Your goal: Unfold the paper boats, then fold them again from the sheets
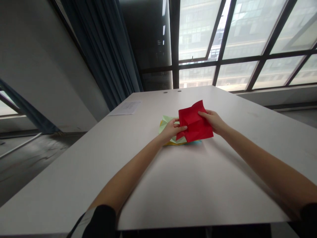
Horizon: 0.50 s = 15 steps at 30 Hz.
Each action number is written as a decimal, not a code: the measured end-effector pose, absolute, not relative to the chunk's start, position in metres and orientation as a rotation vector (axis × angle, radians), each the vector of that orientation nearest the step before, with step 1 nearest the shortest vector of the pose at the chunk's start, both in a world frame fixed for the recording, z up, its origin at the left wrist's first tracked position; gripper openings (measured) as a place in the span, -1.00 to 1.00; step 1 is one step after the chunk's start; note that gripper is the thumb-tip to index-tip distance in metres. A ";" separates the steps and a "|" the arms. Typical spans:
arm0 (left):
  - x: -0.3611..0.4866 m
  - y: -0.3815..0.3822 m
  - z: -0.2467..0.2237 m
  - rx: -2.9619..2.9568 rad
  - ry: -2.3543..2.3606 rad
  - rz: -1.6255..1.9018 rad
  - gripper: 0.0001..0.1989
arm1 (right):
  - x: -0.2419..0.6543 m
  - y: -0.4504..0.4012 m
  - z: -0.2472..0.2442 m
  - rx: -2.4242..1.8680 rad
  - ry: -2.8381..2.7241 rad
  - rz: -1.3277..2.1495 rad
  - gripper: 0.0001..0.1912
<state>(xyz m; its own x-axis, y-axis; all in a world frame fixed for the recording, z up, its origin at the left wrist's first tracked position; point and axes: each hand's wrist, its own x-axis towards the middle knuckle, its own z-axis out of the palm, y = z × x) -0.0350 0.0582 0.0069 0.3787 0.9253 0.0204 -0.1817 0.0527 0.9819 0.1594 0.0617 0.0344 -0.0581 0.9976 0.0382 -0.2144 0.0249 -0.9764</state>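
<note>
A creased sheet of red paper [194,123] is held up between both hands, tilted toward me. My left hand [171,129] pinches its lower left edge, thumb in front. At its right edge my right hand [212,119] grips it with the thumb on the face and the other fingers hidden behind. Below and behind the red paper lie several creased sheets on the table; a pale green sheet [164,123] is on top, with yellow paper [170,143] and a bit of blue paper [197,141] showing under it. The red sheet covers much of them.
The long white table [158,191] stretches away toward the window [198,36]. A printed white sheet [125,108] lies near its left edge. Two small dark round spots sit near the far end. A dark blue curtain [106,49] hangs behind on the left.
</note>
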 end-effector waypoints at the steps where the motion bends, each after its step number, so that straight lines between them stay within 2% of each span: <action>1: -0.036 0.057 0.007 1.243 0.781 0.938 -0.41 | 0.161 0.063 0.034 -0.994 -1.085 1.329 -0.92; 4: -0.039 0.056 0.005 1.324 0.784 0.851 -0.38 | 0.166 0.066 0.033 -1.012 -1.016 1.335 -0.91; 8: -0.044 0.062 0.002 1.380 0.876 0.868 -0.43 | 0.172 0.074 0.028 -1.060 -0.899 1.349 -0.92; 12: -0.047 0.066 0.002 1.351 0.837 0.913 -0.39 | 0.175 0.078 0.023 -1.020 -0.847 1.423 -0.91; 15: -0.047 0.067 0.003 1.459 0.828 1.031 -0.49 | 0.175 0.079 0.023 -0.988 -0.858 1.443 -0.92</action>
